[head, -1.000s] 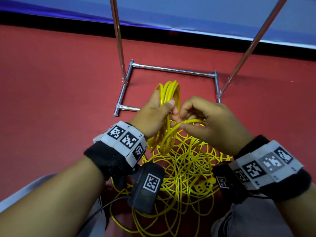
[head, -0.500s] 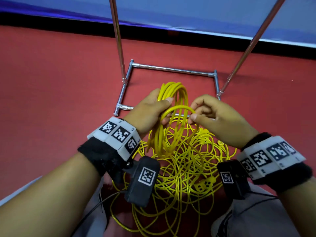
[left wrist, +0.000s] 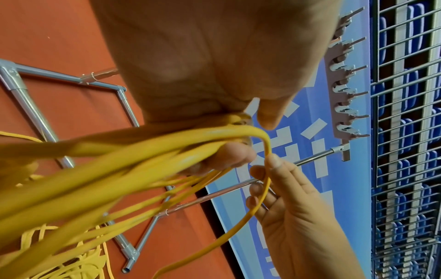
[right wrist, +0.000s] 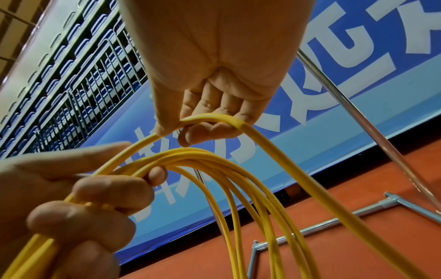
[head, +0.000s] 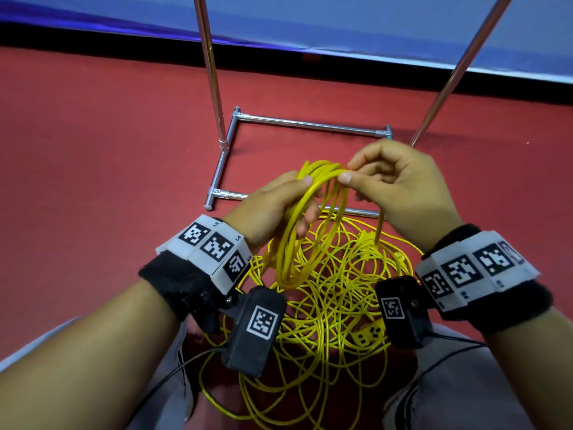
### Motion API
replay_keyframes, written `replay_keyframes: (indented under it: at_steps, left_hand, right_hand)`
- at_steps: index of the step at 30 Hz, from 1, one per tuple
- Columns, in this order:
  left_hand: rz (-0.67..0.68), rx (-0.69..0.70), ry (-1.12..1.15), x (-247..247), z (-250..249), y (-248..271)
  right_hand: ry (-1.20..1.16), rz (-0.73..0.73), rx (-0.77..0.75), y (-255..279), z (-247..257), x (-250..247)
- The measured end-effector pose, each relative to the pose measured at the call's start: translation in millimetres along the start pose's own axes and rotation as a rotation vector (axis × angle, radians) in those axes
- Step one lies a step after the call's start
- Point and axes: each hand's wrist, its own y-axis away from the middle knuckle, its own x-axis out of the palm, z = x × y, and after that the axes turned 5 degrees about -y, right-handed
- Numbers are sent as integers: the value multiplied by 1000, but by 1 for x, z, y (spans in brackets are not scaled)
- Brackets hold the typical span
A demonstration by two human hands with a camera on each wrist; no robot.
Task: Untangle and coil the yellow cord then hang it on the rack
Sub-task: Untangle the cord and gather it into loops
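The yellow cord (head: 325, 305) lies mostly as a tangled heap on the red floor between my knees. My left hand (head: 273, 206) grips a bundle of several coiled loops (head: 297, 243) that hang below it. My right hand (head: 400, 184) pinches a single strand (right wrist: 214, 118) between thumb and fingers at the top of the coil, close to the left thumb. That strand runs down from the right hand into the heap. The metal rack (head: 310, 124) stands just beyond the hands, its two shiny poles (head: 210, 69) rising out of view. A hook bar (left wrist: 343, 75) shows in the left wrist view.
The rack's base frame (head: 220, 169) lies on the red floor (head: 93, 166) in front of the heap. A blue banner wall (head: 341, 23) runs behind it. Wire shelving (left wrist: 405, 132) stands further back. My knees in grey trousers (head: 449, 392) flank the cord heap.
My right hand rose from beside the coil to its top, carrying a new loop of strand over toward the left hand's bundle. The left hand kept its grip.
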Motion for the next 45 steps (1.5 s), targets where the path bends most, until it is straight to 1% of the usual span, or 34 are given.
replay_keyframes:
  at_steps: [3, 8, 11, 13, 15, 17, 19, 23, 27, 31, 34, 38, 40, 45]
  left_hand:
    - [71, -22, -30, 4, -2, 1]
    - [89, 7, -127, 6, -3, 3]
    - [83, 7, -140, 5, -3, 3]
    - [81, 5, -131, 4, -2, 3]
    - [74, 4, -127, 4, -2, 4]
    - [62, -3, -118, 4, -1, 4]
    - [50, -17, -99, 2, -1, 4]
    - [59, -38, -93, 1, -4, 5]
    - [73, -67, -52, -1, -5, 7]
    - [86, -138, 60, -2, -6, 8]
    - [114, -169, 80, -4, -10, 11]
    - [120, -141, 66, -6, -14, 13]
    - [106, -118, 71, -6, -15, 14]
    - [47, -39, 104, -8, -17, 14]
  right_hand:
    - [69, -49, 8, -2, -3, -1]
    - [220, -79, -55, -2, -4, -3]
    - [234, 28, -54, -2, -9, -7]
    - [324, 102, -92, 1, -12, -10]
    - [404, 132, -106, 2, -16, -13]
    - [404, 131, -74, 2, -19, -15]
    - [355, 98, -45, 1, -21, -15]
    - [284, 9, -83, -1, -16, -12]
    - [254, -1, -94, -5, -14, -9]
    - [253, 12, -60, -9, -23, -8]
    - [204, -15, 1, -11, -32, -7]
    - [-10, -63, 214, -12, -42, -7]
    - [-72, -50, 258, -11, -47, -7]
    - [18, 33, 351, -8, -70, -4]
